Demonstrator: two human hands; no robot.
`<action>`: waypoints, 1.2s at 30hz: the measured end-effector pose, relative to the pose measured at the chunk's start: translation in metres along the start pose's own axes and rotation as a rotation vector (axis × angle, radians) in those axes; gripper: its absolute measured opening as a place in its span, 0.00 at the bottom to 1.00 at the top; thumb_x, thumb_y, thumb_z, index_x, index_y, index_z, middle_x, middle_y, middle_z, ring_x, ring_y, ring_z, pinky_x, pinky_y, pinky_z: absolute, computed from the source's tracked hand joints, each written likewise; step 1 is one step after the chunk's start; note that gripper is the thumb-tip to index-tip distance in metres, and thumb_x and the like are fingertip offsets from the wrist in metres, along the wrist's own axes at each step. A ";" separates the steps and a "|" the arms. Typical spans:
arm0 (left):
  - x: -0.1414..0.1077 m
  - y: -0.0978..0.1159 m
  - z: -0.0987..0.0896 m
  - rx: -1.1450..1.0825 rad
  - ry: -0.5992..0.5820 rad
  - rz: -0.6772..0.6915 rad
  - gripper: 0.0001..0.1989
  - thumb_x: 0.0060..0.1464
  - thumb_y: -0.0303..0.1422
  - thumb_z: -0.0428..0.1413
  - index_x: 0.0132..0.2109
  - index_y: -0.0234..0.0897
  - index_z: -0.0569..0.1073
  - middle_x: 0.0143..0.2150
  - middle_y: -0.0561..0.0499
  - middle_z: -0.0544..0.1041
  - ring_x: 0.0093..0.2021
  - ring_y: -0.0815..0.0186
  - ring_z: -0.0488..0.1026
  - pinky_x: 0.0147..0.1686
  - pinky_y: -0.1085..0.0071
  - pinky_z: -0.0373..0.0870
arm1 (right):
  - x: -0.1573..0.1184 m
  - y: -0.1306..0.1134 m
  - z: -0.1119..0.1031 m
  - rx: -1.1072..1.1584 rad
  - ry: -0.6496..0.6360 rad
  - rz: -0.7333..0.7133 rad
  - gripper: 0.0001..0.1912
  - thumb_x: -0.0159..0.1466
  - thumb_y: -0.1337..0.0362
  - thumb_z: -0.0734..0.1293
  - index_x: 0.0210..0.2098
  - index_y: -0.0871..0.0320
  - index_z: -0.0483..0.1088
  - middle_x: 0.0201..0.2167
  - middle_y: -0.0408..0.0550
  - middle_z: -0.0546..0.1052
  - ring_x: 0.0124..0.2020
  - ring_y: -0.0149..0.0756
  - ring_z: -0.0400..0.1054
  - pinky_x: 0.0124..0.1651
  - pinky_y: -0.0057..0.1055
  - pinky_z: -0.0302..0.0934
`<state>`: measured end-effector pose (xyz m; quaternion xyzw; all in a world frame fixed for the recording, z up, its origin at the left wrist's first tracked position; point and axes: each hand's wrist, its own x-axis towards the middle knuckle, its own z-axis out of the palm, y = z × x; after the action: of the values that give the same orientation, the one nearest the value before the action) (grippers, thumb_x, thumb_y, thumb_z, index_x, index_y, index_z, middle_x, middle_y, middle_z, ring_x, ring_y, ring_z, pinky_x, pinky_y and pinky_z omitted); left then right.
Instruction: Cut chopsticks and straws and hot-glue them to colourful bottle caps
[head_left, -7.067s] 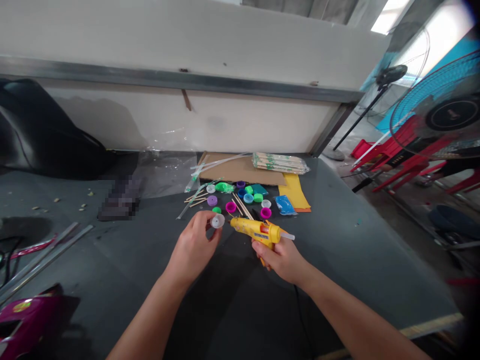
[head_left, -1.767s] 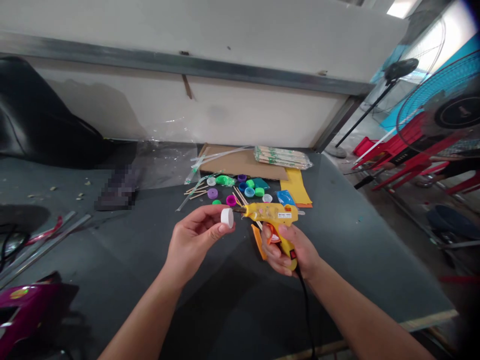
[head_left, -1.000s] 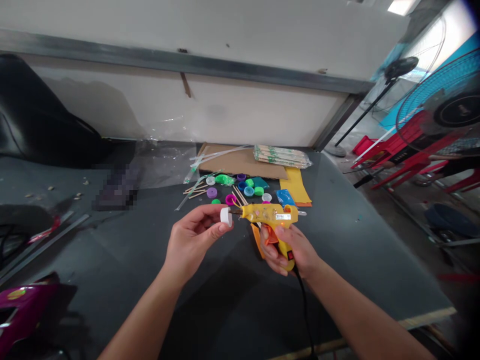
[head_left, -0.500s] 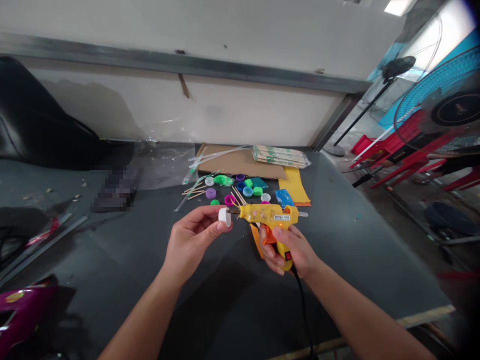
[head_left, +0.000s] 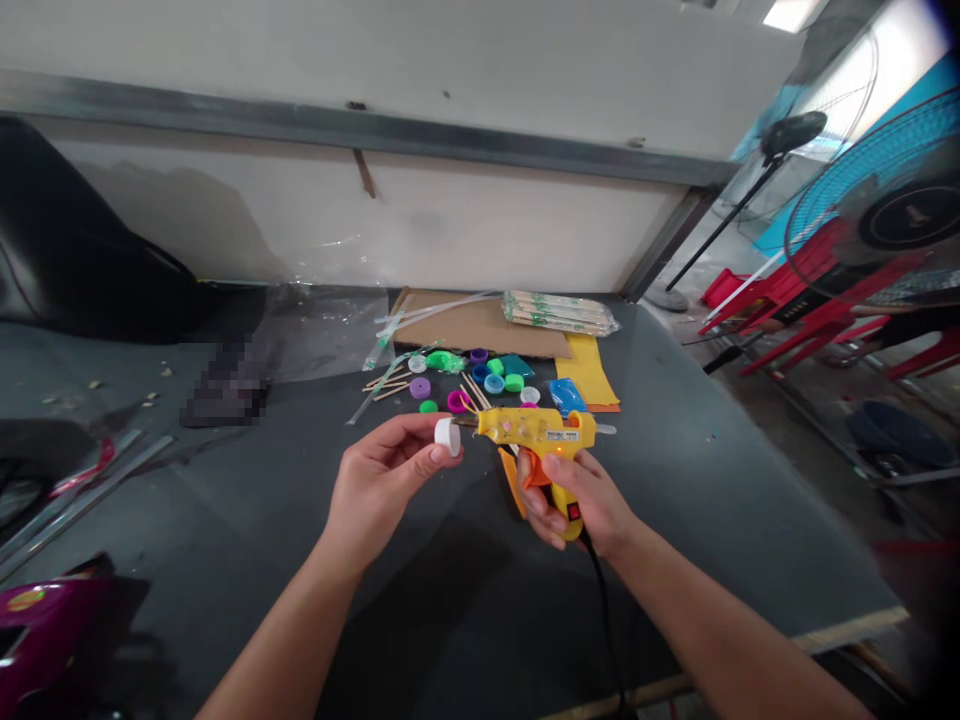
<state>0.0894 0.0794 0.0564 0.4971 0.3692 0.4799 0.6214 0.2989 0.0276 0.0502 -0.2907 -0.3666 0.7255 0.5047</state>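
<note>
Between thumb and fingers, my left hand [head_left: 382, 475] pinches a white bottle cap [head_left: 448, 437] on its side, the rim turned toward the right. My right hand [head_left: 577, 495] is wrapped round the handle of a yellow hot glue gun [head_left: 532, 428], fingers on its orange trigger. The gun's nozzle points left and reaches the cap's open side; whether it touches the cap I cannot tell. A small orange light glows on the gun, and a clear glue stick [head_left: 606, 430] pokes out of its back. A black cord runs down from the handle.
Behind the hands lie several coloured bottle caps [head_left: 420, 388], wooden sticks [head_left: 475, 392], a blue packet [head_left: 568, 396], yellow sheets [head_left: 589, 370] and cardboard [head_left: 480, 333] bearing wrapped sticks [head_left: 559, 313]. A purple object [head_left: 56, 630] sits at lower left. A fan [head_left: 900, 215] stands right.
Hands, cap and glue gun hold nearly the same pose. The whole view has shifted very slightly; nothing was taken up or let go.
</note>
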 end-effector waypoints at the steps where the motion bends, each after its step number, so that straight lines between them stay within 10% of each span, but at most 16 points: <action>1: 0.000 0.000 0.000 0.000 0.002 -0.001 0.13 0.49 0.32 0.63 0.44 0.39 0.77 0.37 0.51 0.80 0.35 0.69 0.78 0.40 0.74 0.76 | 0.000 0.000 0.000 0.000 -0.002 0.004 0.13 0.64 0.56 0.64 0.34 0.61 0.68 0.20 0.40 0.67 0.13 0.20 0.53 0.14 0.20 0.57; 36: 0.001 0.003 0.003 -0.027 0.050 -0.060 0.14 0.47 0.34 0.64 0.43 0.36 0.78 0.37 0.48 0.80 0.35 0.66 0.78 0.39 0.70 0.77 | 0.000 0.004 0.003 -0.080 0.033 -0.049 0.13 0.63 0.55 0.65 0.36 0.61 0.68 0.22 0.41 0.69 0.14 0.21 0.55 0.15 0.21 0.57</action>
<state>0.0914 0.0798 0.0603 0.4653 0.3929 0.4783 0.6327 0.2947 0.0257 0.0487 -0.3135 -0.3939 0.6928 0.5163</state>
